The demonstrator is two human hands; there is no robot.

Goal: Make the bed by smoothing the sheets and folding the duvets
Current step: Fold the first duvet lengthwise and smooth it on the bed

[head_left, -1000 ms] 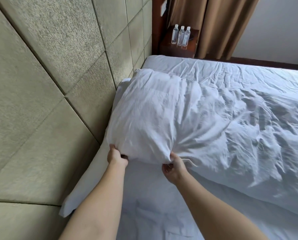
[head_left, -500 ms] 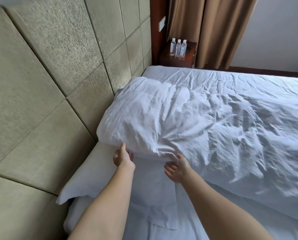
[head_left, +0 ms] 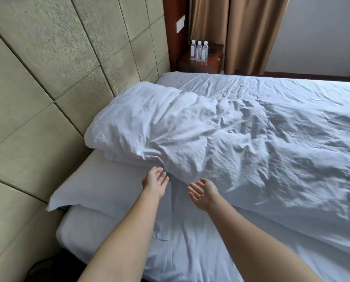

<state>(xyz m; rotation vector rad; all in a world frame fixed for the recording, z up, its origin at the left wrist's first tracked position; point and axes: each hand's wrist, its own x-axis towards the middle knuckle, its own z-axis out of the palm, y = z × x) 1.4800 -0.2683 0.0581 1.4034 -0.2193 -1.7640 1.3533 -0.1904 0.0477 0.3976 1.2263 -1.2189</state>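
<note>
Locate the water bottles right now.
Head view, top centre: three water bottles stand in a row on the wooden nightstand, beside the brown curtain, past the bed's far corner.

Two bare forearms enter from 6 o'clock. No sleeves show anywhere along either arm up to the frame edge. Left hand (head_left: 154,181) and right hand (head_left: 203,193) are both ungloved. Wrists carry no watch, band or bracelet; fingers show no rings. Nails look short and unpainted, as far as the blur allows.
</note>
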